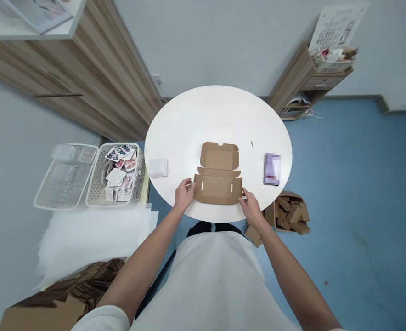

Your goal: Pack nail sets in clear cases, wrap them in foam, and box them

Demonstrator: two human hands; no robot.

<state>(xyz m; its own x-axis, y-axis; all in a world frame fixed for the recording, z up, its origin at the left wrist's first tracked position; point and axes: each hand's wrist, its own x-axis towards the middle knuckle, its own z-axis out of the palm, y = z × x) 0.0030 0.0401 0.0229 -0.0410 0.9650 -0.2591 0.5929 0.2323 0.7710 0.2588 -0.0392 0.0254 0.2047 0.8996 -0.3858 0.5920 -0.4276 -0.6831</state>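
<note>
A brown cardboard mailer box (220, 159) lies unfolded on the round white table (220, 110), its lid section spread toward the far side and its side flaps partly raised. At the near left edge, my left hand (184, 195) pinches a side flap between thumb and fingers. My right hand (250, 206) has its fingers closed round the opposite flap, near the right corner. Two short white slots or strips show on the box's near panel. The inside of the box holds nothing.
A white packet (159, 168) lies at the table's left, and a purple pack (272, 168) at its right. Left of the table stand white baskets (139, 184), one full of cards. A carton of small brown boxes (294, 214) sits on the floor at right.
</note>
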